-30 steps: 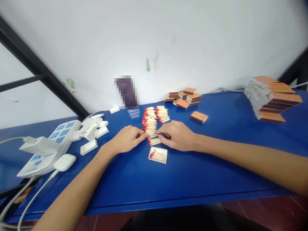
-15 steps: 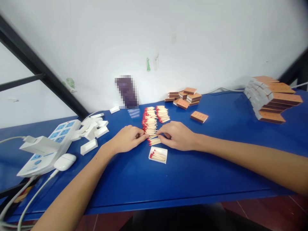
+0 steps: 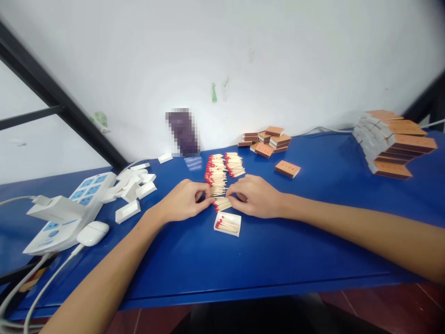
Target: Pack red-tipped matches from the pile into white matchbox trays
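Red-headed matches [image 3: 216,175] lie in a long pile on the blue table, with a smaller cluster of matches [image 3: 235,165] to its right. Between my two hands is a little group of matches [image 3: 223,203] at the near end of the pile. My left hand [image 3: 189,199] pinches at their red heads, thumb and forefinger curled. At the stick ends, my right hand [image 3: 255,197] has its thumb and fingers pressed in on the same group. Just in front sits a white matchbox tray [image 3: 227,232] with several matches in it.
Orange matchboxes [image 3: 274,140] are heaped by the wall, and a single matchbox [image 3: 287,169] lies nearer. More matchboxes [image 3: 399,139] are stacked at right. White trays [image 3: 134,185], a power strip [image 3: 78,208] and a white earphone case [image 3: 92,233] with cables occupy the left.
My left forefinger has lifted and opened a wider gap above the thumb. The small group of matches has shifted slightly and sits a little apart from the pile. My right hand has hardly moved.
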